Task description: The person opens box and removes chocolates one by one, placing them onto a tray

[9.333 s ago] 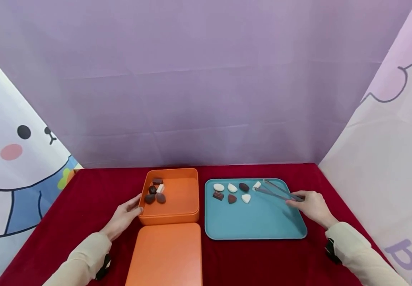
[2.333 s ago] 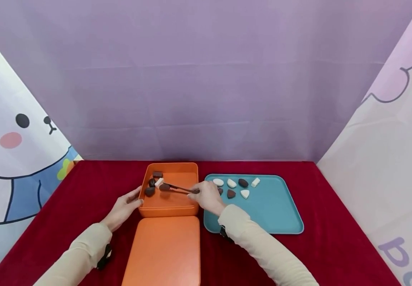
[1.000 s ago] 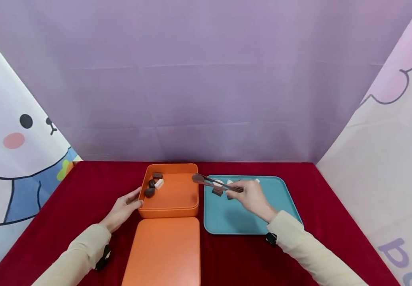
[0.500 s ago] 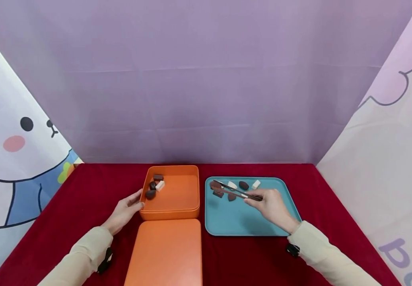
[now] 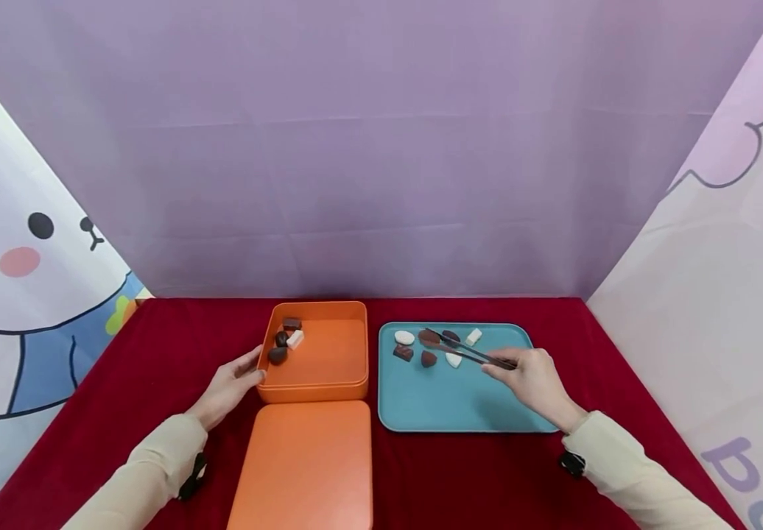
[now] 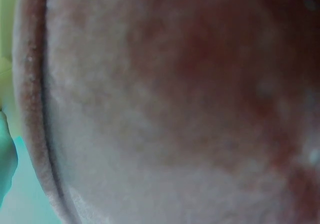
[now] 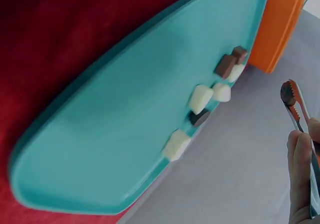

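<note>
My right hand (image 5: 535, 381) grips dark tongs (image 5: 470, 353) above the blue tray (image 5: 444, 405). A brown oval chocolate (image 5: 429, 337) is pinched between the tong tips, clear of the tray in the right wrist view. Below lie several chocolates, among them a white oval one (image 5: 404, 337), a brown triangular one (image 5: 429, 359), a white triangular one (image 5: 454, 361) and a white block (image 5: 473, 336). My left hand (image 5: 225, 392) rests its fingertips and thumb against the left wall of the orange box (image 5: 328, 361). Inside that box are a white block (image 5: 295, 339) and 3 dark chocolates.
An orange lid (image 5: 305, 464) lies flat directly in front of the box. Everything stands on a red cloth (image 5: 448, 478). A purple curtain (image 5: 368, 147) closes off the back, with printed sheets at both sides. The left wrist view is mostly blurred.
The tongs have let go of the white block on the tray and lifted the brown oval chocolate out of the box. My right hand has carried it right over the tray. The left hand has stayed.
</note>
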